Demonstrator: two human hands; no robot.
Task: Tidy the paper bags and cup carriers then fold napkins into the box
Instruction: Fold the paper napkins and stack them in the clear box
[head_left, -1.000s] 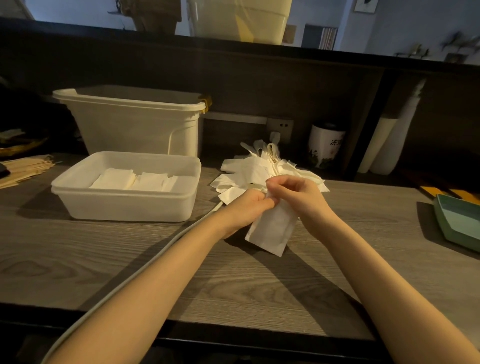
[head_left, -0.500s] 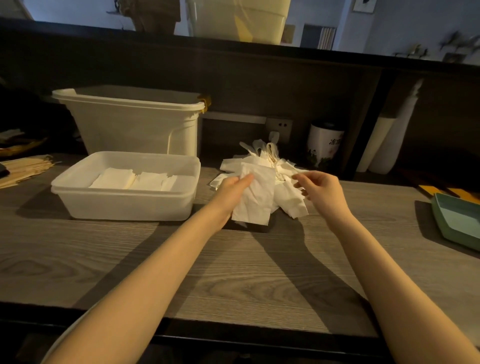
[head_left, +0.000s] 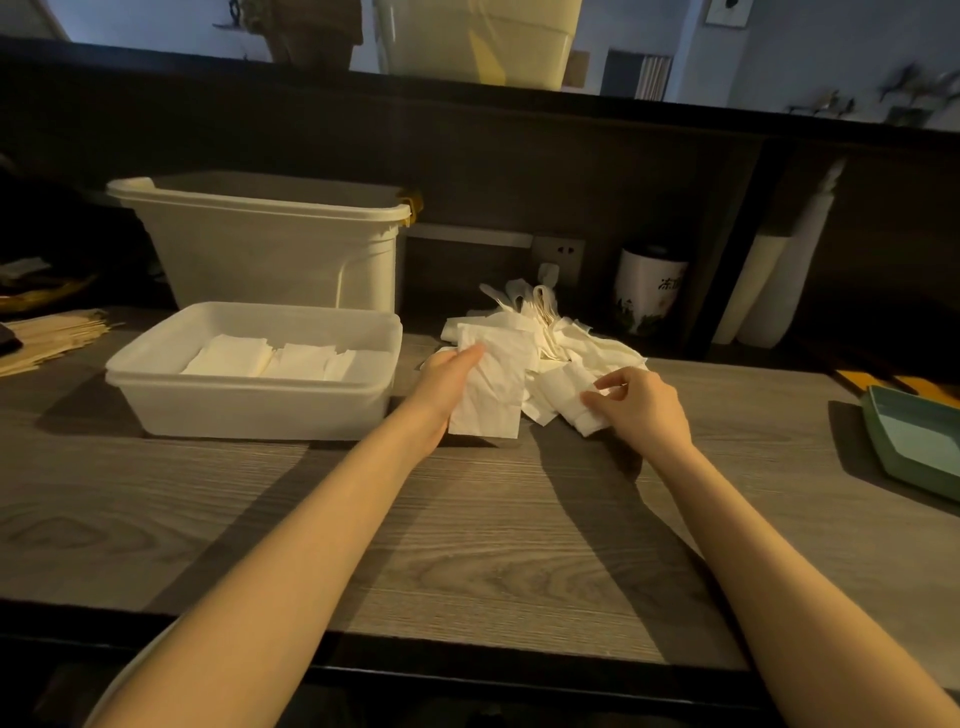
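Left hand (head_left: 447, 382): pinches a folded napkin (head_left: 488, 389), held above the tabletop (head_left: 467, 545).
Right hand (head_left: 641, 410): pinches a napkin from the pile (head_left: 561, 338) toward the tabletop's back edge.
Box (head_left: 249, 410): left of both hands, folded napkins inside.
Tub (head_left: 270, 249): behind the box.
Tray (head_left: 914, 441): right edge.

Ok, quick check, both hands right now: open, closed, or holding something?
Left hand: holding a folded napkin.
Right hand: pinching another napkin at the pile's edge.

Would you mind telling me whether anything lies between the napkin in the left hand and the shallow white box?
Nothing visible does. The left hand holds the napkin just right of the box, whose open top already holds folded napkins.
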